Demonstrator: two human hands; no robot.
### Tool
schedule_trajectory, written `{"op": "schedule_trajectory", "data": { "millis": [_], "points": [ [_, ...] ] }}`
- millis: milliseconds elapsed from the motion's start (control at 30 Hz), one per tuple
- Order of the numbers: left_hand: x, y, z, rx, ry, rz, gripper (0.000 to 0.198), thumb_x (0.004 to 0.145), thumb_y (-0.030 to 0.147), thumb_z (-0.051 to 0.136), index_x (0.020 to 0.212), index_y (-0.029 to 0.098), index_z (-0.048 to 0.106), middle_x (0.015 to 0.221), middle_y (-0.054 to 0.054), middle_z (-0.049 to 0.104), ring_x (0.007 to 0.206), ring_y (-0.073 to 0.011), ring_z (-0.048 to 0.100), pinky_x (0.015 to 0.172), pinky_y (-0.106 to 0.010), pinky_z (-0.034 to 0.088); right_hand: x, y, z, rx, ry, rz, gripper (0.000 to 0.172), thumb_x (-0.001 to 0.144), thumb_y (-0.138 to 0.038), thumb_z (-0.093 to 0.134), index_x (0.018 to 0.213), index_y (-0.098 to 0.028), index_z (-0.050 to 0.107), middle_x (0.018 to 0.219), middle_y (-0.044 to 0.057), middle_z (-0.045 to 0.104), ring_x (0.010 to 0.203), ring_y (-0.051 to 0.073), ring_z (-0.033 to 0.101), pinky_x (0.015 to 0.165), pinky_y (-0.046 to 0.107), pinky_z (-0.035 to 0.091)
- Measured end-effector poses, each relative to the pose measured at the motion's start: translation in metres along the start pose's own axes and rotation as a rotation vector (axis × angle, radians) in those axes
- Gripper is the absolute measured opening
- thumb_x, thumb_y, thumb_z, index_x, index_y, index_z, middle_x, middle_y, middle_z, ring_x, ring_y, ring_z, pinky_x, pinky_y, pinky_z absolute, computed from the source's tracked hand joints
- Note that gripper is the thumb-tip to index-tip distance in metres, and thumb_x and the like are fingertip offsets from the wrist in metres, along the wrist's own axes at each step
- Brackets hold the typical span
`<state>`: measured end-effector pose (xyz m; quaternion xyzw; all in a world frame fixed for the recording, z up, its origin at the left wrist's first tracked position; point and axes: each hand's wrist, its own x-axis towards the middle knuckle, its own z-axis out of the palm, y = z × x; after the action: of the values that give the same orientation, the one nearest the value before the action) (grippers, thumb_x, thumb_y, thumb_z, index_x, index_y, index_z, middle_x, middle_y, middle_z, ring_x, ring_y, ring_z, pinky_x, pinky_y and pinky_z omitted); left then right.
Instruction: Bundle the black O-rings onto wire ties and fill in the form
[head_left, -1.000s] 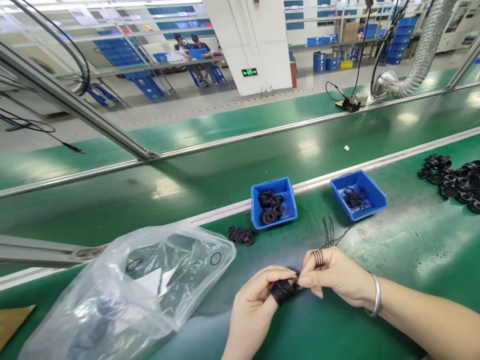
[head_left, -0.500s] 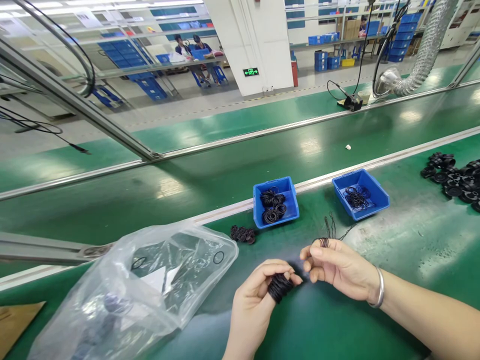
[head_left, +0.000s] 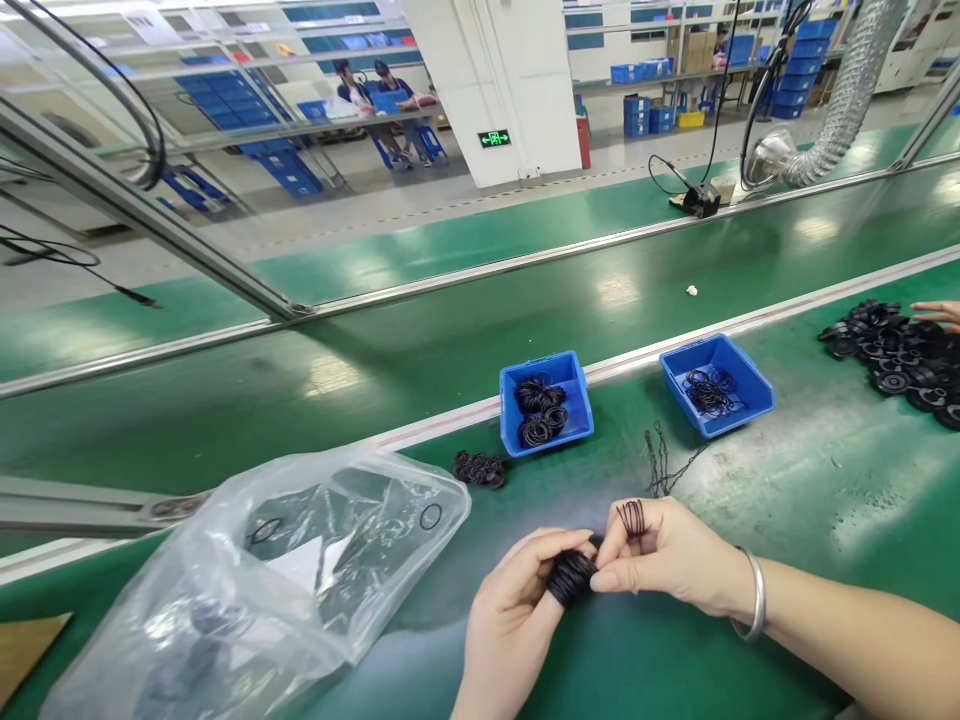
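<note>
Left hand [head_left: 510, 625] holds stacked black rubber O-rings [head_left: 570, 578] on its fingers; right hand [head_left: 667, 555] pinches thin black O-rings [head_left: 632, 518]. Loose pinch risks dropped rings.

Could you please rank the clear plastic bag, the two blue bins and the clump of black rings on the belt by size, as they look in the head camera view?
1. The clear plastic bag looks largest.
2. The left blue bin and the right blue bin look alike, so I won't rank them against each other.
3. The clump of black rings looks smallest.

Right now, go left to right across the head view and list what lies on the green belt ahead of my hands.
Clear plastic bag, small heap of black rubber rings, blue bin of black rings, second blue bin of black rings, large pile of round black rubber parts
</note>
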<state>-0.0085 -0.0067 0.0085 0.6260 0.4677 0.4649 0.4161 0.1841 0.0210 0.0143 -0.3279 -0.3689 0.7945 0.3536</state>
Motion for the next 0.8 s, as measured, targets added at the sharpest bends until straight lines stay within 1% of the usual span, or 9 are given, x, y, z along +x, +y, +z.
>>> {"op": "schedule_trajectory", "data": {
  "millis": [100,233,333,433,600,667,800],
  "points": [
    [0.001,0.000,0.000,0.003,-0.023,0.090,0.022,0.084,0.008,0.063,0.095,0.025,0.072,0.087,-0.002,0.072,0.079,-0.0165,0.071,0.069,-0.023,0.058,0.000,-0.002,0.000,0.020,-0.020,0.046,0.040,0.049,-0.032,0.096,0.067,-0.013,0.066,0.057,-0.006,0.055,0.054,0.007,0.047,0.057,0.024,0.040],
    [0.000,-0.001,-0.004,0.173,-0.060,0.216,0.027,0.085,0.005,0.062,0.098,0.026,0.071,0.091,-0.002,0.074,0.085,-0.0161,0.072,0.075,-0.023,0.058,0.000,-0.001,-0.001,-0.004,-0.024,0.052,0.036,0.055,-0.034,0.093,0.069,-0.013,0.068,0.059,-0.005,0.057,0.053,0.007,0.049,0.057,0.026,0.041],
    [0.000,-0.002,-0.006,0.255,-0.064,0.298,0.027,0.086,0.004,0.062,0.101,0.025,0.070,0.093,-0.003,0.074,0.085,-0.0155,0.072,0.078,-0.023,0.058,0.000,0.000,-0.001,-0.004,-0.024,0.049,0.034,0.055,-0.033,0.093,0.070,-0.013,0.070,0.064,-0.003,0.060,0.054,0.007,0.051,0.057,0.025,0.041],
    [0.000,-0.003,-0.008,0.321,-0.087,0.374,0.027,0.087,0.004,0.059,0.104,0.023,0.068,0.095,-0.004,0.074,0.086,-0.0153,0.072,0.079,-0.023,0.058,-0.001,0.001,-0.002,0.007,-0.032,0.052,0.033,0.056,-0.033,0.093,0.070,-0.013,0.071,0.066,-0.002,0.062,0.054,0.008,0.052,0.056,0.025,0.040],
    [-0.001,-0.002,-0.011,0.421,-0.150,0.527,0.029,0.089,0.002,0.054,0.111,0.017,0.066,0.099,-0.009,0.074,0.092,-0.0162,0.072,0.082,-0.023,0.058,0.000,-0.001,-0.001,0.045,-0.027,0.088,0.032,0.060,-0.034,0.091,0.065,-0.013,0.068,0.062,-0.002,0.060,0.051,0.007,0.051,0.056,0.025,0.038],
    [-0.002,-0.003,-0.012,0.458,-0.153,0.554,0.030,0.089,0.001,0.054,0.112,0.016,0.065,0.100,-0.010,0.074,0.094,-0.0164,0.072,0.084,-0.022,0.057,0.000,-0.001,-0.002,0.073,-0.027,0.124,0.034,0.060,-0.035,0.091,0.064,-0.013,0.066,0.060,-0.003,0.059,0.050,0.007,0.049,0.056,0.025,0.036],
    [-0.003,-0.005,-0.012,0.482,-0.109,0.552,0.030,0.089,0.001,0.053,0.111,0.016,0.066,0.100,-0.009,0.074,0.095,-0.0155,0.072,0.087,-0.022,0.056,0.000,0.002,-0.005,0.154,-0.004,0.192,0.036,0.059,-0.038,0.091,0.065,-0.014,0.065,0.053,-0.005,0.053,0.049,0.007,0.045,0.054,0.024,0.034]
  ]
}}
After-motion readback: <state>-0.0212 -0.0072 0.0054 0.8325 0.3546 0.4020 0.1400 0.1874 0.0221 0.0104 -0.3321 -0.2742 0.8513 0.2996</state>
